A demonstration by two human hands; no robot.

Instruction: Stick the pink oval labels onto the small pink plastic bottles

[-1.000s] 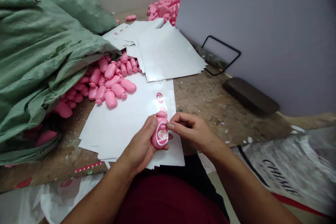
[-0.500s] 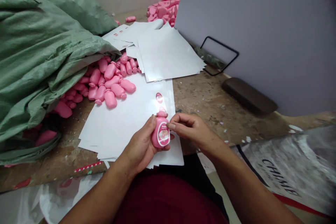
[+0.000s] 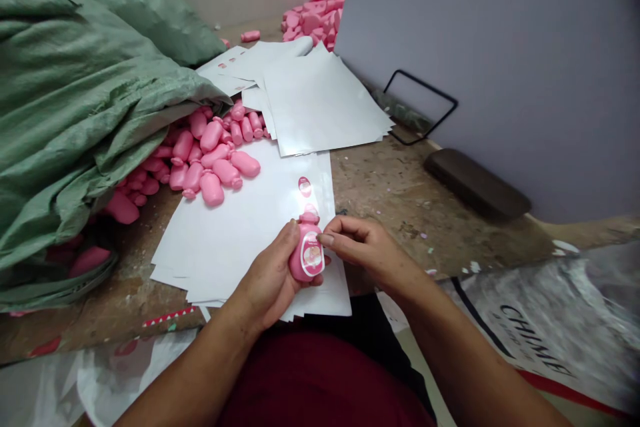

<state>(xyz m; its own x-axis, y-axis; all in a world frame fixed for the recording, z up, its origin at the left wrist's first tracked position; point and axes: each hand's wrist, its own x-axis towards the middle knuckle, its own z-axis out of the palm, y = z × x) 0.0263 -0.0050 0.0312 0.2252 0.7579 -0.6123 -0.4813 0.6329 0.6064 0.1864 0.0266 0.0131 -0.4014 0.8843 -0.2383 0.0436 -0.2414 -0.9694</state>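
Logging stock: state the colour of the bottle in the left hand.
The bottle is pink, shown best in the head view.

Our bare forearms rise from the bottom corners of the view, the left forearm [image 3: 185, 367] and the right forearm [image 3: 465, 353] angling in toward each other, and they reach over the front edge of the bench [image 3: 400, 193]. Our left grip [image 3: 265, 277] is curled closed, palm turned up and inward, with the thumb lying upward and the wrist slightly bent. Our right grip [image 3: 365, 247] comes in from the side, back of the hand upward, with the fingertips [image 3: 325, 239] drawn together in a tight pinch. The two grips sit just beside each other, not quite touching.
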